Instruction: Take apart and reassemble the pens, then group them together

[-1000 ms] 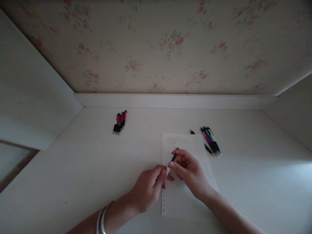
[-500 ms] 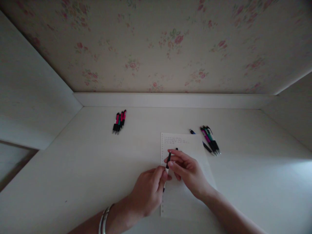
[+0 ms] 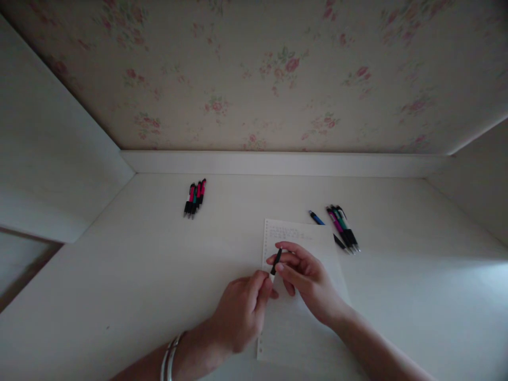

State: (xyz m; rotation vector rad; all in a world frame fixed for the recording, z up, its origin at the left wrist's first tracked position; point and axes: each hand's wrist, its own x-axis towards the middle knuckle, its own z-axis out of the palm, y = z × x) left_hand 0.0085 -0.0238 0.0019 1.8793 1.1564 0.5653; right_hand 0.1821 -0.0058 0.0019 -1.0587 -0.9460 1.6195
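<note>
My left hand (image 3: 244,309) is closed round the white barrel of a pen (image 3: 277,260), held above the paper with its black grip and tip pointing up. My right hand (image 3: 307,280) pinches the pen's black grip between thumb and fingers, its index finger stretched close to the tip. The pen's lower end is hidden by my left hand. Under both hands lies a punched sheet of paper (image 3: 301,328), with lines of handwriting near its top edge.
Several pens (image 3: 194,199) with pink and green barrels lie side by side at the back left. Right of the paper lies another group of pens (image 3: 343,228). A blue pen (image 3: 316,217) is partly covered by the sheet. Behind the desk (image 3: 138,264) rises a flowered wall.
The paper has slid slightly toward me and turned a little, uncovering more of the blue pen. A small dark end behind my right fingers no longer shows. Both hands stay on the pen.
</note>
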